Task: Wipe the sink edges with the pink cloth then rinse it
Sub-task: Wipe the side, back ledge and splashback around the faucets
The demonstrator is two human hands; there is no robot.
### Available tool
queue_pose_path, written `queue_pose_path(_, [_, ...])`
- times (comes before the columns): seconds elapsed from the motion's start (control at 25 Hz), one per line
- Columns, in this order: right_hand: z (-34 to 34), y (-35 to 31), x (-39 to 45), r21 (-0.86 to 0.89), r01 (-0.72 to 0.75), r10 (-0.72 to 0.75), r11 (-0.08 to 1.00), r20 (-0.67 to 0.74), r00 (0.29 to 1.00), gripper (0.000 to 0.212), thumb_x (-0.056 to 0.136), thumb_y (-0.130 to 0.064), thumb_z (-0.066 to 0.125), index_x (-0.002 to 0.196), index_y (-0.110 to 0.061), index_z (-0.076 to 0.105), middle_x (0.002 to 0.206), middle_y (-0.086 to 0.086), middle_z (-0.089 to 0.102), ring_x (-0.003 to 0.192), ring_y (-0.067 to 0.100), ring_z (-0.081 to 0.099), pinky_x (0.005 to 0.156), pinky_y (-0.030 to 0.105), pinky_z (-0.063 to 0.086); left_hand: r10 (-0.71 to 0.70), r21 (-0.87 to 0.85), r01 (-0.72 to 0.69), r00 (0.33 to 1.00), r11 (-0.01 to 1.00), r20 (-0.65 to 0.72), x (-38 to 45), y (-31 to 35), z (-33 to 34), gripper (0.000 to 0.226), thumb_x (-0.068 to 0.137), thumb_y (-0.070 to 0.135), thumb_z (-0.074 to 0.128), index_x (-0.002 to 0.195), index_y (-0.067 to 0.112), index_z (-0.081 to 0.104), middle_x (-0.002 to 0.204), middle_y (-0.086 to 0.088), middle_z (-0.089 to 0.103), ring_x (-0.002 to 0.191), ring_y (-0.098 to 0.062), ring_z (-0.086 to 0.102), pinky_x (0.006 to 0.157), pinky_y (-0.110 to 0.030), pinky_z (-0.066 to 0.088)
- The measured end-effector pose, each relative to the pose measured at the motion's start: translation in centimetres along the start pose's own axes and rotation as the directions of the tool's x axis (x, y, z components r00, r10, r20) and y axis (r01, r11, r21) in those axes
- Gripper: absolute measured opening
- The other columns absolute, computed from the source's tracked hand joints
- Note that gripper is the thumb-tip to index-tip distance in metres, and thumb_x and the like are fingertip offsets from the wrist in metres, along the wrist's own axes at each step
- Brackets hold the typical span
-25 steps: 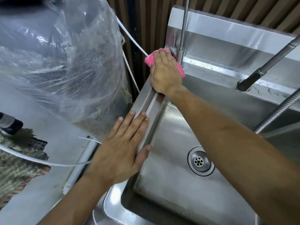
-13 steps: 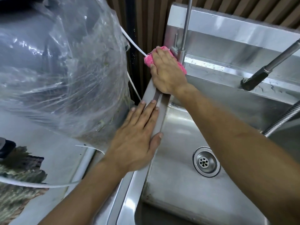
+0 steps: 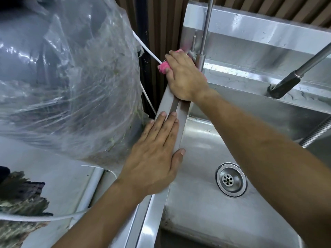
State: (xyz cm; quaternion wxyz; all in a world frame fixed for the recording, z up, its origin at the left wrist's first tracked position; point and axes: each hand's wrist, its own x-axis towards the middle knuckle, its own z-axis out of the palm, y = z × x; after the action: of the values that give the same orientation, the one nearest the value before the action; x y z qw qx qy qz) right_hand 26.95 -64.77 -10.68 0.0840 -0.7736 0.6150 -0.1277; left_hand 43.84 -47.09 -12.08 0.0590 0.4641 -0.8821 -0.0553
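Your right hand [image 3: 184, 77] lies at about 12 o'clock in the view, at the far left corner of the stainless steel sink [image 3: 202, 203]. It covers the pink cloth [image 3: 163, 66] and presses it onto the sink's rim; only a bunched pink edge shows past your fingers on the left. Your fingers bend over the cloth and the thumb hooks its left side, so the hand holds the cloth against the metal. The thin upright faucet pipe [image 3: 206, 27] rises just to the right of this hand.

Your left hand [image 3: 154, 158] sits near the middle of the view, flat and relaxed, fingers straight and together, resting on the left rim with the thumb over the inner edge. It grips nothing.

At 4 o'clock from the left hand, the round drain [image 3: 231, 179] lies in the basin floor. A black-tipped spray nozzle [image 3: 283, 86] hangs at 2 o'clock. A large clear plastic bag [image 3: 71, 77] fills the view from 9 to 11 o'clock, just beside the sink, with a white tube [image 3: 146, 51] running behind it towards the cloth.
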Motion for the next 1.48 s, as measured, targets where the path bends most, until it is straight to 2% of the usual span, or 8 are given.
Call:
queue_pose_path(0.24, [1.0, -2.4, -5.0, 0.029, -0.089, 0.091, 0.996, -0.075, 0.993, 0.063, 0.11, -0.035, 0.023, 0.164, -0.003, 0.019, 0.172, 0.017, 0.015, 0.161, 0.029, 0.008, 0.132, 0.039, 0.001, -0.001, -0.018, 0.0, 0.999, 1.0, -0.04, 0.1, 0.1, -0.1, 0.067, 0.105, 0.044, 0.025, 0.163, 0.01, 0.024, 0.172, -0.005, 0.018, 0.16, -0.022, 0.007, 0.13, -0.042, 0.01])
queue_pose_path(0.52, [-0.7, -0.8, 1.0, -0.015, -0.057, 0.058, 0.998, 0.098, 0.993, 0.061, 0.111, -0.032, 0.028, 0.164, -0.003, 0.016, 0.173, 0.017, 0.008, 0.161, 0.031, 0.0, 0.129, 0.038, -0.003, 0.007, 0.013, -0.007, 1.0, 1.0, -0.022, -0.1, 0.2, 0.0, 0.065, 0.106, 0.044, 0.024, 0.163, 0.012, 0.025, 0.172, -0.004, 0.016, 0.161, -0.021, 0.005, 0.129, -0.042, 0.008])
queue_pose_path(0.76, [0.7, -1.0, -5.9, 0.212, 0.0, 0.008, 0.977, -0.035, 0.999, 0.062, 0.113, -0.046, 0.016, 0.164, -0.012, 0.025, 0.173, 0.006, 0.018, 0.162, 0.021, 0.008, 0.133, 0.042, 0.0, -0.005, -0.011, 0.004, 1.0, 1.0, -0.004, -0.1, 0.0, -0.1, 0.065, 0.105, 0.043, 0.025, 0.163, 0.014, 0.024, 0.173, -0.001, 0.015, 0.161, -0.018, 0.001, 0.13, -0.04, 0.006])
queue_pose_path(0.84, [1.2, -1.0, -9.8, 0.291, 0.003, -0.005, 0.957, 0.008, 1.0, 0.06, 0.113, -0.043, 0.021, 0.166, -0.014, 0.018, 0.174, 0.002, 0.013, 0.162, 0.015, 0.002, 0.132, 0.038, -0.003, -0.013, 0.001, 0.013, 1.0, 1.0, -0.014, 0.0, 0.1, -0.1, 0.065, 0.105, 0.044, 0.025, 0.163, 0.015, 0.026, 0.172, -0.001, 0.017, 0.161, -0.02, 0.004, 0.13, -0.043, 0.01])
queue_pose_path(1.04, [-0.4, 0.9, -4.6, 0.162, 0.017, -0.018, 0.987, 0.001, 1.0, 0.06, 0.113, -0.041, 0.024, 0.165, -0.012, 0.02, 0.173, 0.008, 0.017, 0.161, 0.024, 0.006, 0.132, 0.043, -0.001, -0.008, 0.036, 0.008, 1.0, 0.999, -0.01, 0.1, 0.2, 0.1, 0.066, 0.105, 0.046, 0.025, 0.162, 0.013, 0.028, 0.171, -0.001, 0.021, 0.16, -0.022, 0.008, 0.129, -0.045, 0.013])
queue_pose_path(1.16, [0.0, 0.7, -6.5, 0.223, -0.002, -0.006, 0.975, 0.031, 0.999, 0.058, 0.114, -0.04, 0.024, 0.166, -0.016, 0.017, 0.175, 0.004, 0.01, 0.162, 0.019, -0.001, 0.132, 0.042, -0.003, -0.012, 0.044, 0.013, 1.0, 0.999, -0.011, 0.0, 0.2, 0.0, 0.066, 0.106, 0.046, 0.023, 0.163, 0.014, 0.027, 0.172, -0.001, 0.02, 0.16, -0.022, 0.007, 0.129, -0.045, 0.014])
queue_pose_path(1.32, [0.4, 0.7, -9.0, 0.129, 0.156, -0.144, 0.979, -0.095, 0.985, 0.052, 0.111, -0.039, 0.039, 0.159, -0.02, 0.036, 0.163, 0.005, 0.034, 0.155, 0.024, 0.02, 0.131, 0.044, 0.012, -0.01, 0.043, 0.011, 1.0, 0.999, -0.008, 0.1, 0.2, -0.2, 0.066, 0.106, 0.047, 0.021, 0.164, 0.015, 0.023, 0.173, 0.0, 0.014, 0.161, -0.021, 0.004, 0.129, -0.047, 0.016])
queue_pose_path(1.48, [0.7, 1.0, -4.8, 0.194, 0.075, -0.066, 0.978, -0.052, 0.996, 0.048, 0.106, -0.043, 0.044, 0.152, -0.03, 0.048, 0.164, 0.003, 0.036, 0.157, 0.027, 0.019, 0.131, 0.049, 0.009, -0.007, 0.021, 0.007, 1.0, 1.0, 0.0, 0.1, 0.3, 0.0, 0.066, 0.107, 0.049, 0.02, 0.164, 0.016, 0.022, 0.173, 0.001, 0.015, 0.161, -0.019, 0.0, 0.129, -0.043, 0.009])
